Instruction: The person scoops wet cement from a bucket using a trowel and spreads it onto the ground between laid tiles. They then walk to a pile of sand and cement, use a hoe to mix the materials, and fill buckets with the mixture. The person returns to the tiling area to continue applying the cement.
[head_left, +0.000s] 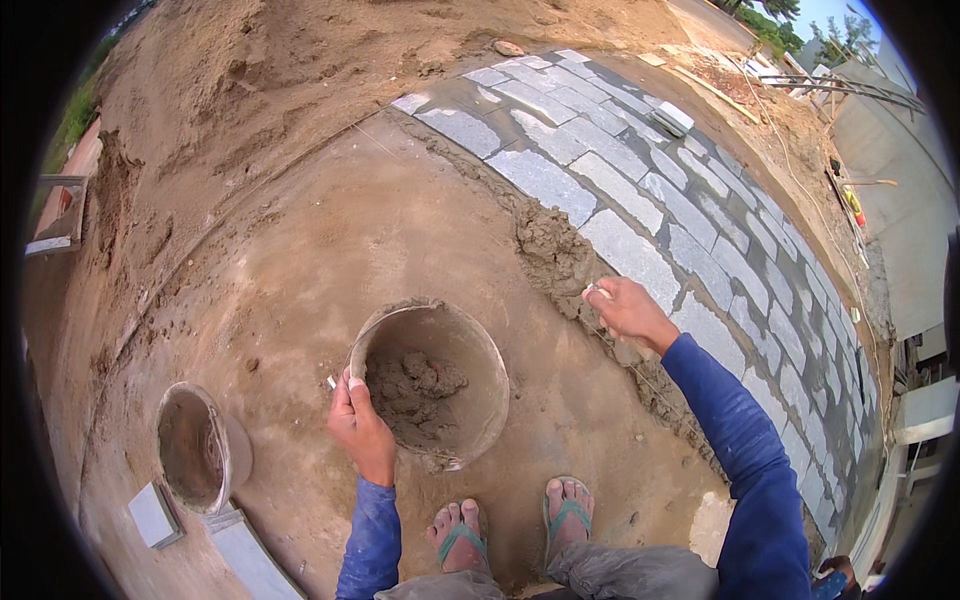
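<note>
My left hand (362,432) is closed on the left rim of a mortar-smeared bucket (488,400), which stands tilted on the ground before my feet. A heap of wet grey-brown mortar (415,395) lies inside it. Closed round the pale handle of what looks like a trowel (597,291), my right hand (635,315) is over the edge of the stone paving (635,258); the blade is mostly hidden under the hand. Just beyond that hand, a lump of mortar (550,245) lies along the paving's edge.
A second dirty bucket (238,445) stands at the left, near a grey slab (155,515) and a longer slab (255,555). A small stack of slabs (673,118) rests on the far paving. A taut string line (180,268) crosses the ground on the left.
</note>
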